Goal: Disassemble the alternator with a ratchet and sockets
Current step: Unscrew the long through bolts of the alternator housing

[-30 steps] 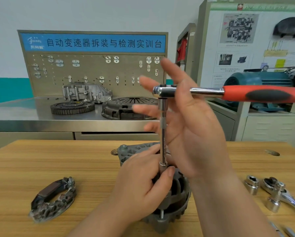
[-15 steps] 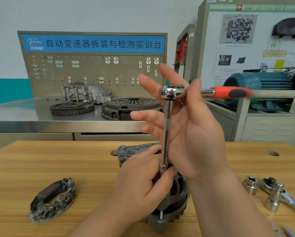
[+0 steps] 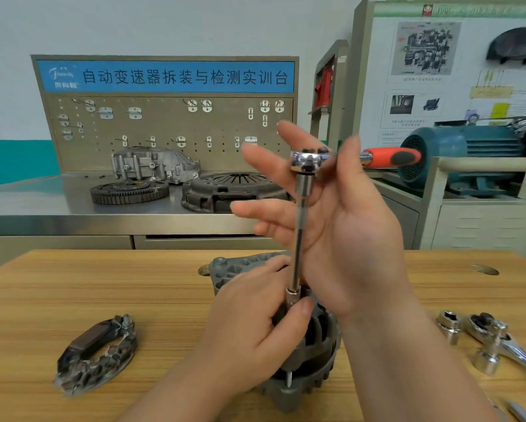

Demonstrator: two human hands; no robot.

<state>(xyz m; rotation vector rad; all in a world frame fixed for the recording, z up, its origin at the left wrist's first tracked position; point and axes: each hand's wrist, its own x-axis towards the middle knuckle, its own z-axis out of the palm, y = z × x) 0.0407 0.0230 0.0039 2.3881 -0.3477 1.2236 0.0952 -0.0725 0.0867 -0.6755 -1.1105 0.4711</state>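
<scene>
Head view: the grey cast-metal alternator (image 3: 312,360) stands on end near the front middle of the pale wooden table (image 3: 73,293). The left hand (image 3: 255,333) curls over its top, thumb and fingers pinching the small chrome socket (image 3: 292,297). A slim chrome extension bar (image 3: 299,233) rises from the socket to the orange-and-black-handled chrome ratchet (image 3: 308,161). The ratchet lies level, with its handle pointing right.

The right hand (image 3: 347,233) is raised and spread, its fingers straight. The ratchet's head rests against them and the thumb stands in front of its shank, with no clenched grip.

On the table, a dark curved rectifier plate (image 3: 94,356) lies at the left, and a second chrome ratchet (image 3: 505,342) with loose chrome sockets (image 3: 449,324) at the right.

The steel bench (image 3: 42,208) behind bears a toothed flywheel (image 3: 129,190), a dark clutch cover (image 3: 231,190) and a grey cast housing (image 3: 155,166).
</scene>
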